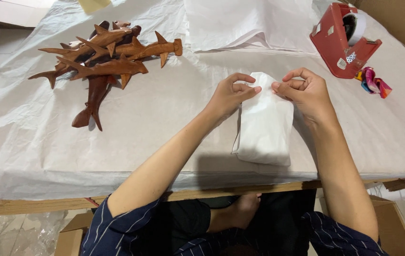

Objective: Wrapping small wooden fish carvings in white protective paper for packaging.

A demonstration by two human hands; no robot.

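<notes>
A long bundle wrapped in white paper [265, 125] lies on the paper-covered table [141, 137], in front of me. My left hand [231, 95] pinches the bundle's far end from the left, thumb and fingers pressed on the paper. My right hand [304, 92] pinches the same end from the right, fingers curled. Whatever is inside the wrapping is hidden.
A pile of carved brown wooden sharks [103, 61] lies at the far left. A stack of white paper sheets [245, 23] sits at the back. A red tape dispenser [344, 40] stands at the far right with a colourful cloth scrap [373, 83] beside it. Cardboard boxes stand below the table edge.
</notes>
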